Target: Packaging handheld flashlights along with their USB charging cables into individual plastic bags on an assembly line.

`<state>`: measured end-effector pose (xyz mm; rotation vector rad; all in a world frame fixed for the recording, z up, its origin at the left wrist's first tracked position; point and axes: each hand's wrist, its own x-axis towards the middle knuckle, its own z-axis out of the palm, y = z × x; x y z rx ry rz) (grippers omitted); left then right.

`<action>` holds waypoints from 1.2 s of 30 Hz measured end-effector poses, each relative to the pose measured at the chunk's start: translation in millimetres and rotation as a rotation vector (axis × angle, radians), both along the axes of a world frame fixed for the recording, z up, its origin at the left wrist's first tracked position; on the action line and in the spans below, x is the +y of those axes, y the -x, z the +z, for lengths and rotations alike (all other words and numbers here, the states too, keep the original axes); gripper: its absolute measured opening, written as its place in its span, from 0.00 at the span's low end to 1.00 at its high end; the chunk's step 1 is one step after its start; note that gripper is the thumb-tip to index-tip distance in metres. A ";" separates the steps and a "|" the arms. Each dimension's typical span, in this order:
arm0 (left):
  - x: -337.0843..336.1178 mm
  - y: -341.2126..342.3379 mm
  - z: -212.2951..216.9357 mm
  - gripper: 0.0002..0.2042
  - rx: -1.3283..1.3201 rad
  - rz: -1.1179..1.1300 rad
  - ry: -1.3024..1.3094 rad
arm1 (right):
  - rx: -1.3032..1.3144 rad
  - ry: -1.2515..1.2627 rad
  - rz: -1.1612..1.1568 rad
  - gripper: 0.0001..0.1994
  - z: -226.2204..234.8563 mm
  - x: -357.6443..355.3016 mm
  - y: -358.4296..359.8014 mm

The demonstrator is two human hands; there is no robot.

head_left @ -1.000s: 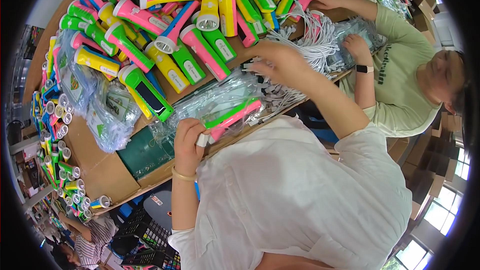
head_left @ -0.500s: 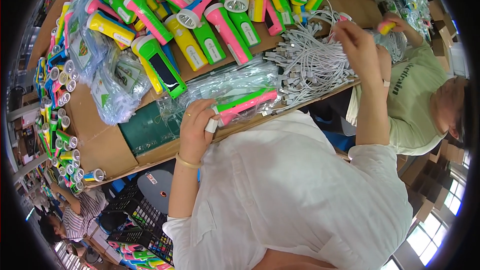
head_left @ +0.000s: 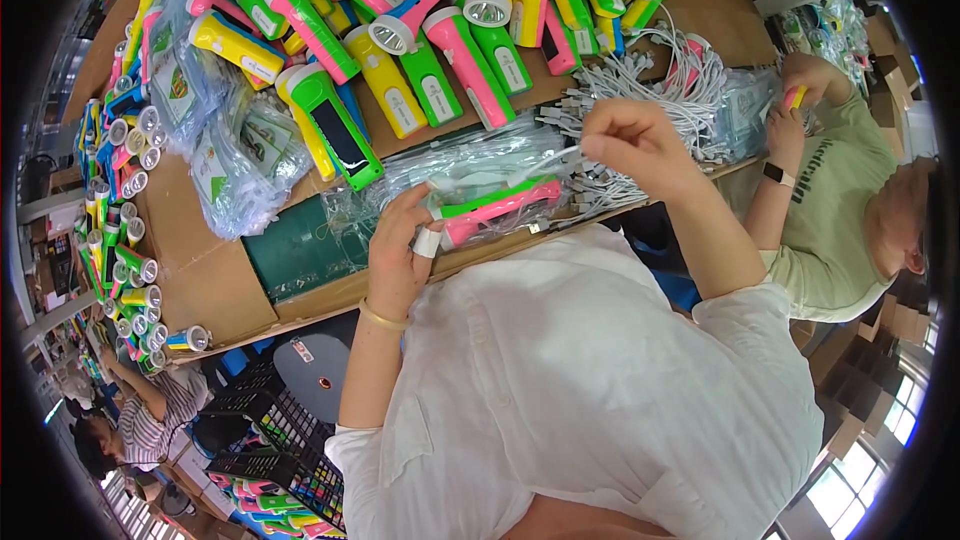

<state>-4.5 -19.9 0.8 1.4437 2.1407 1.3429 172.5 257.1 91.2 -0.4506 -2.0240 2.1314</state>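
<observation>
Head view. The left hand (head_left: 400, 250) is closed around the head end of a pink and green torch (head_left: 495, 208) that sits in a clear plastic bag (head_left: 470, 165), held just above the table edge (head_left: 320, 295). The right hand (head_left: 630, 140), raised beside it, pinches a thin white cable (head_left: 555, 157) between fingertips. Behind the right hand lies a heap of white cables (head_left: 660, 90); beyond both hands, loose coloured torches (head_left: 400, 50) cover the table. A co-worker (head_left: 830, 210) sits further right.
</observation>
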 end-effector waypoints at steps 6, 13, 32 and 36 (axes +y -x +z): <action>-6.1 -2.8 0.4 0.08 -0.003 -0.004 0.013 | -0.242 -0.261 0.148 0.08 -16.4 -4.2 11.0; -16.7 -5.7 4.4 0.08 -0.231 0.286 0.033 | -0.086 -1.037 0.296 0.10 -37.6 -41.7 46.7; -44.7 -7.4 -0.6 0.05 -0.699 0.454 -0.081 | -0.001 -0.959 0.327 0.07 -64.2 -6.8 36.1; -33.4 14.8 -5.9 0.11 -0.875 0.282 0.026 | 0.026 -0.788 0.374 0.07 -62.4 4.6 16.5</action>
